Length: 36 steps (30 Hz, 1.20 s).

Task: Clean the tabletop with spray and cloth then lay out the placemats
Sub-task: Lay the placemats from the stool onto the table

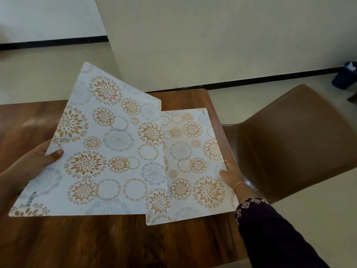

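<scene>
Closest in is the brown wooden table, with a shiny top. The left hand grips a thin white placemat with gold and grey flower circles by its left edge. The thumb is on top and the other fingers are hidden below. This lifted mat tilts up off the wood, and I think it is ready to go to its own spot. Its right side hangs over a second flowery placemat, which lies flat by the table's right edge. The right hand, in a dark sleeve with stitched flowers, has its fingertips on that flat mat's right edge. I think this is to stop the mat from sliding. I cannot tell if the hand pinches the edge or just presses on it. No spray or cloth shows, so the wiping looks done and the laying out has begun. Just past the table's right side stands a smooth brown plastic chair. Far off by the pale wall sits a dark blue bin.
</scene>
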Each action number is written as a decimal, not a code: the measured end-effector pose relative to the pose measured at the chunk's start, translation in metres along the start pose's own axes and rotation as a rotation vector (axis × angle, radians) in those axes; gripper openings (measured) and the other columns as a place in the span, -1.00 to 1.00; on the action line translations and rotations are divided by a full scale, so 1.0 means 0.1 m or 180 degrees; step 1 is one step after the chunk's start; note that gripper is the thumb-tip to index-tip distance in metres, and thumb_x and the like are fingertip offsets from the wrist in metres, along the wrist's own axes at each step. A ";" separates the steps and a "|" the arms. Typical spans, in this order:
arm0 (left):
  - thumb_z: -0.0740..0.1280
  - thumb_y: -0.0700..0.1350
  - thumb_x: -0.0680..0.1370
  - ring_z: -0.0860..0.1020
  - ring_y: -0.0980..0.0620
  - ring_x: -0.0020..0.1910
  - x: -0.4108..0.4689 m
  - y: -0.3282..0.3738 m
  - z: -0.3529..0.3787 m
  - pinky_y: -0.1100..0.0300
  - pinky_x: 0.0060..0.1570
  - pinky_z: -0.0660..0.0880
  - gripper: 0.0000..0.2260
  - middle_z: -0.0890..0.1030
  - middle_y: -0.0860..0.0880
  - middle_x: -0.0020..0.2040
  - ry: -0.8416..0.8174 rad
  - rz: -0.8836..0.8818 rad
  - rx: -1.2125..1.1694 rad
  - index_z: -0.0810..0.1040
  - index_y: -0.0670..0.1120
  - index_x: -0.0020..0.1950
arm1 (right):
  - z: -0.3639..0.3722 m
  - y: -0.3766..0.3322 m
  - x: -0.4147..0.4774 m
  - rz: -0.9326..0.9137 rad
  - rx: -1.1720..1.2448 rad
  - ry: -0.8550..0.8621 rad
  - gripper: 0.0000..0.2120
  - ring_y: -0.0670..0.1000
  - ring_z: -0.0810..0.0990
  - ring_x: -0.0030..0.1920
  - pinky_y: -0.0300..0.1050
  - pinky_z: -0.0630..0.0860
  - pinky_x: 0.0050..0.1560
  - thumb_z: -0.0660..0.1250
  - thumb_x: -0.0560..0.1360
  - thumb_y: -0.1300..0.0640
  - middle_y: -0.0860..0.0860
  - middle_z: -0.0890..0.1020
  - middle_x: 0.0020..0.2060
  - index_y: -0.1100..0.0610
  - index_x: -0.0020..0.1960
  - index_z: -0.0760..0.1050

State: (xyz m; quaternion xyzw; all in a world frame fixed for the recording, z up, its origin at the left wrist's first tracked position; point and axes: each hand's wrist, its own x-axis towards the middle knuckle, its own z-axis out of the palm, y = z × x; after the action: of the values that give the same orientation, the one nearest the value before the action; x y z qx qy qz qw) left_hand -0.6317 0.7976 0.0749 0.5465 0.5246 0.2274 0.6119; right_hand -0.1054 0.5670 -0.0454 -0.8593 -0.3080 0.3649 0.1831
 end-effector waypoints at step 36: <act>0.39 0.00 0.46 0.59 -0.23 0.11 -0.12 -0.18 0.00 -0.38 0.03 0.44 -0.51 0.59 -0.13 0.21 -0.0262 -0.0123 -0.0477 0.40 -0.04 0.36 | 1.04 -0.44 -0.76 -0.1229 -0.1815 0.0336 -0.33 0.28 0.22 0.46 0.37 0.07 0.39 -0.07 0.51 -0.20 0.25 0.26 0.46 0.18 0.46 0.30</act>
State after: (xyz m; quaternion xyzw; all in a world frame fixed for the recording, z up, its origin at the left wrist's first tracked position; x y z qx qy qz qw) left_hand -0.6417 0.7817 0.0632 0.4978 0.4910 0.2315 0.6764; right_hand -0.2405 0.5585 -0.0520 -0.8194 -0.5446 0.1779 0.0171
